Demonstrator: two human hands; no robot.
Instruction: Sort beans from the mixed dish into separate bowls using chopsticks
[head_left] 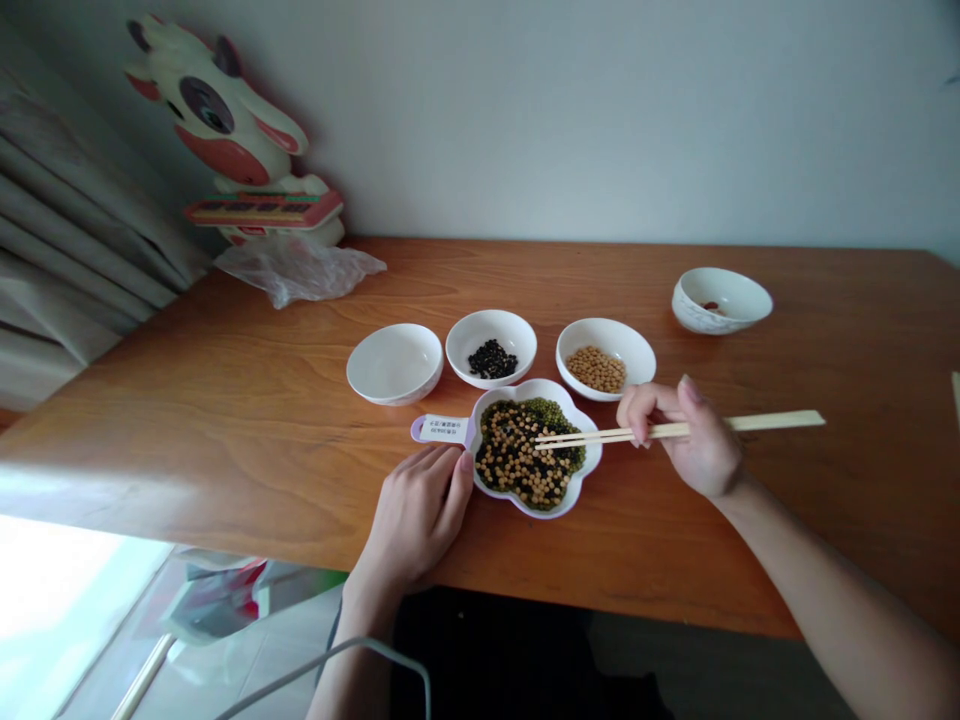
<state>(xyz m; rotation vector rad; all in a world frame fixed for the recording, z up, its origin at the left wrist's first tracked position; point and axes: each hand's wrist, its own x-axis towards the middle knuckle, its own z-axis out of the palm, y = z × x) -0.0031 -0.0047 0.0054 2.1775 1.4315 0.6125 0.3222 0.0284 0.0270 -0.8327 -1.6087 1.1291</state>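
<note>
Flower-shaped dish (544,511) of mixed beans (517,465) noted near the table's front edge, below three white bowls. Chopsticks (772,422) are held in the right hand (706,458), fingers closed round them; their tips are set close together over the beans, contact unclear. The left hand (418,508) is rested on the table (660,560), loosely curled, thumb at the dish's edge; whether the rim is gripped cannot be told. Black beans (493,360) and tan beans (596,369) are held in separate bowls.
</note>
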